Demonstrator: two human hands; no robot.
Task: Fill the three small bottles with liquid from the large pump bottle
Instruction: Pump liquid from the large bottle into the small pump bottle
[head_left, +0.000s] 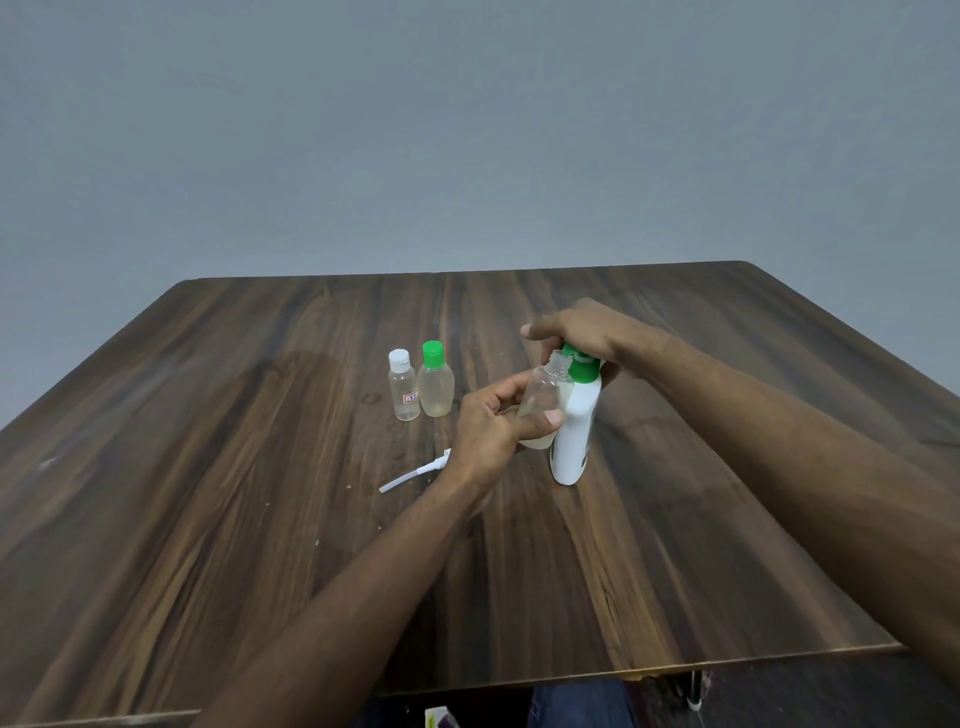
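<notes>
Two hands work at the middle of a dark wood-grain table (208, 467). The left hand (491, 428) is curled around an uncapped clear bottle (545, 397), thumb across its lower body and fingers behind, holding it up with its threaded neck just under the pump's nozzle; a little pale liquid sits in its base. The right hand (582, 332) lies palm-down on top of the green pump head (584, 364), fingers loosely bent over it, hiding most of the pump. Below stands the large pump bottle (574, 436), white, smooth and tall, upright on the table and touching the held bottle's side.

To the left, well apart from the hands, two small bottles stand side by side, nearly touching: a clear round one with a white cap (402, 387) and a small label, and a rounder one with a green cap (435, 382) holding pale yellowish liquid. Near the left wrist lies a white dip tube piece (413, 474), flat on the wood, partly hidden by the hand
</notes>
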